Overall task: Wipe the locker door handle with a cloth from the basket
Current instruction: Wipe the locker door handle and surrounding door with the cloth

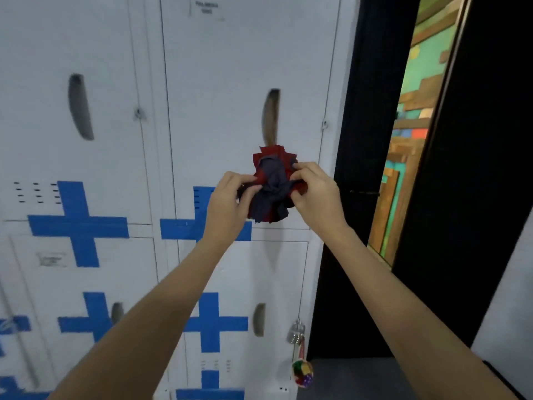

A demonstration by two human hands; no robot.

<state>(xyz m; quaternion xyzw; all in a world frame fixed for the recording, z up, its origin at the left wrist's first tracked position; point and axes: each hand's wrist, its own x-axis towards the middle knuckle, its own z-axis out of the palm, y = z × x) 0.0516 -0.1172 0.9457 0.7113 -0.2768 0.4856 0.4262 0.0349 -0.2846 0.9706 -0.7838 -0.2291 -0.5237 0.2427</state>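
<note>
We see both hands raised in front of a bank of white lockers [230, 67]. The left hand [227, 203] and the right hand [314, 192] hold one bunched cloth [274, 189] between them. The cloth is red and dark navy, crumpled into a ball.

Grip state, left: the fingers are curled closed onto the left side of the cloth, pinching its folds. Grip state, right: the fingers [300, 168] are closed onto the upper right side of the cloth, with the thumb tucked toward the fabric.

Position of the cloth: it sits in front of the upper right locker door, at its lower part, just above the seam with the door below. Its top edge covers the bottom end of the door handle [271, 116], a narrow vertical recessed slot. We cannot tell whether the cloth touches the handle or is held off the door surface.

A second slot handle [80, 106] is on the locker door to the left. Blue crosses [78, 223] are painted across the doors. On the lower right door, near its right edge, a padlock [295, 332] hangs with a multicoloured ball charm [302, 373] below it. To the right of the lockers stands a black frame [346, 140], and beyond it a coloured patterned wall [409, 134].
</note>
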